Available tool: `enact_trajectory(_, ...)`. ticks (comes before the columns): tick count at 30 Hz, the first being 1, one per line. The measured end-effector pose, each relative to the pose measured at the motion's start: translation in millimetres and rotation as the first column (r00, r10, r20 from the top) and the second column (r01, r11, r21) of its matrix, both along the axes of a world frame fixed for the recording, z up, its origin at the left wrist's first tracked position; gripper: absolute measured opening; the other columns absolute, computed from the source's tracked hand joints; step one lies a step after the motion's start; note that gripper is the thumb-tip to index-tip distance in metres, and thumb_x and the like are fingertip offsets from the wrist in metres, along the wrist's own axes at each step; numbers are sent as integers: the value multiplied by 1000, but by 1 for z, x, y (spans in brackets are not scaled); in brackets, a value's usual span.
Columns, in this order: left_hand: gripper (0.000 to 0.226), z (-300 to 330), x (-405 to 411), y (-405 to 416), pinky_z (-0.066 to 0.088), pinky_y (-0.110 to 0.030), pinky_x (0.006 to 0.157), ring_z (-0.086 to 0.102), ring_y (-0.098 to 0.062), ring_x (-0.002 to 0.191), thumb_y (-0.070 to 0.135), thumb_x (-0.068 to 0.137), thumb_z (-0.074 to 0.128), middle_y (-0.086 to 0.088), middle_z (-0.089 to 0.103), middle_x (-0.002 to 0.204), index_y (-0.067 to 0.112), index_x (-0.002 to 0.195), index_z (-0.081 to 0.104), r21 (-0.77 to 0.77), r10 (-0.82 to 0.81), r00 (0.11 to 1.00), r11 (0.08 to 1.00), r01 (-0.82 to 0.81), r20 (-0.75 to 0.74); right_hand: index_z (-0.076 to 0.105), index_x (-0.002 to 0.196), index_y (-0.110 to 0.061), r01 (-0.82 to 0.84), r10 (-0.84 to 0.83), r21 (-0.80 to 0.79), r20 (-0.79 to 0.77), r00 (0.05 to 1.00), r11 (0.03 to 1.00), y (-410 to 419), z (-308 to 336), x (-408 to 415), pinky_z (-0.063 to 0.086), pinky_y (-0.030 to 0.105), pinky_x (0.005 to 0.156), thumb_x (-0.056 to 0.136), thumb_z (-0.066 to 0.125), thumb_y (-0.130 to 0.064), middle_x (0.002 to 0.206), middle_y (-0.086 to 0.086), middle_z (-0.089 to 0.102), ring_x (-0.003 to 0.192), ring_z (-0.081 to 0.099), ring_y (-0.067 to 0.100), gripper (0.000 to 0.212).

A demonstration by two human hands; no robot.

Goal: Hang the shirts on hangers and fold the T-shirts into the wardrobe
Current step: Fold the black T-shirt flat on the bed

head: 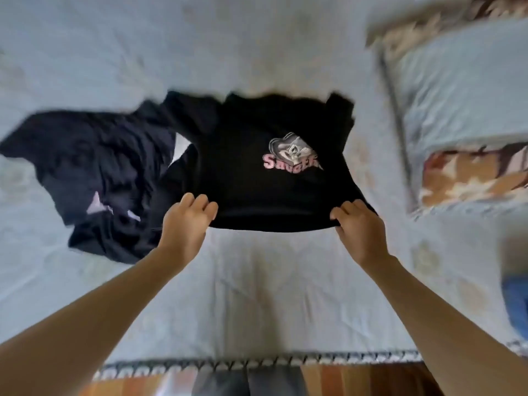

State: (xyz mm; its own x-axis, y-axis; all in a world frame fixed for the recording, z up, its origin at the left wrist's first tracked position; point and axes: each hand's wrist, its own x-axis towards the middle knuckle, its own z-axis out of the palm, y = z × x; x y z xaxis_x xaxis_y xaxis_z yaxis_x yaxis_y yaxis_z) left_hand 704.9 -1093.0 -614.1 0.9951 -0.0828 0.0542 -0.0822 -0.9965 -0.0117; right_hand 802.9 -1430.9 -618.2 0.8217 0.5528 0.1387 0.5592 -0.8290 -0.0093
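A black T-shirt (251, 178) with a pink and grey print lies spread across the pale bed sheet (257, 295), its near hem lifted. My left hand (187, 221) grips the hem's left corner, and my right hand (358, 227) pinches the right corner. A second dark garment (94, 167) lies crumpled to the left, partly under the T-shirt's edge. The picture is blurred by motion.
Pillows (468, 90) with a pale cover and a brown patterned one (471, 178) lie at the right. A blue object (517, 304) shows at the right edge. The bed's near edge has a striped cover (257, 378) below it.
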Motion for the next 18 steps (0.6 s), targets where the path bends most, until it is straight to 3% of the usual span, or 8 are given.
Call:
enact_trajectory(3, 50, -64, -49, -13, 25, -25, 41, 48, -31, 54, -26, 30, 64, -10, 47, 61, 4, 69, 58, -41, 11, 988, 999, -18, -152, 67, 73, -9, 42, -47, -33, -147, 988, 999, -8, -65, -63, 42, 29, 47, 55, 80, 12, 65, 7, 57, 64, 57, 29, 30)
enact_trajectory(6, 46, -102, -84, -22, 25, -27, 43, 47, -32, 54, -25, 35, 67, -13, 47, 63, 2, 71, 58, -57, 31, 975, 997, -45, -219, 66, 78, -10, 85, -97, -63, -214, 972, 994, -19, -98, -104, 44, 36, 61, 58, 81, 8, 72, 7, 58, 71, 57, 30, 31)
enact_trajectory(9, 38, -120, -103, -20, 29, -33, 46, 47, -32, 58, -21, 50, 67, -12, 49, 68, 3, 78, 60, -42, 97, 976, 993, -107, -197, 67, 87, -9, 221, -219, -18, -239, 946, 975, -30, -113, -121, 46, 41, 73, 64, 79, 7, 87, 9, 61, 85, 58, 32, 30)
enact_trajectory(12, 21, -128, -108, -16, 36, -41, 53, 49, -34, 64, -5, 71, 60, -11, 51, 75, 5, 89, 59, -101, 205, 972, 971, -217, -114, 65, 100, -5, 350, -338, 10, -227, 913, 937, -37, -121, -123, 48, 45, 82, 73, 80, -3, 104, 14, 61, 97, 58, 33, 30)
enact_trajectory(15, 16, -130, -109, -16, 39, -43, 56, 52, -36, 65, 5, 77, 60, -13, 54, 77, 4, 94, 57, -131, 306, 946, 939, -318, -106, 59, 113, -4, 477, -450, 45, -265, 853, 878, -34, -123, -121, 48, 48, 86, 78, 79, -12, 117, 16, 58, 104, 57, 36, 41)
enact_trajectory(18, 26, -131, -106, -19, 41, -45, 60, 54, -38, 69, -1, 76, 72, -16, 57, 82, 0, 98, 58, -118, 419, 895, 891, -438, -154, 58, 114, -4, 574, -539, 67, -269, 798, 816, -29, -125, -122, 48, 48, 87, 78, 78, -13, 119, 16, 59, 106, 56, 35, 43)
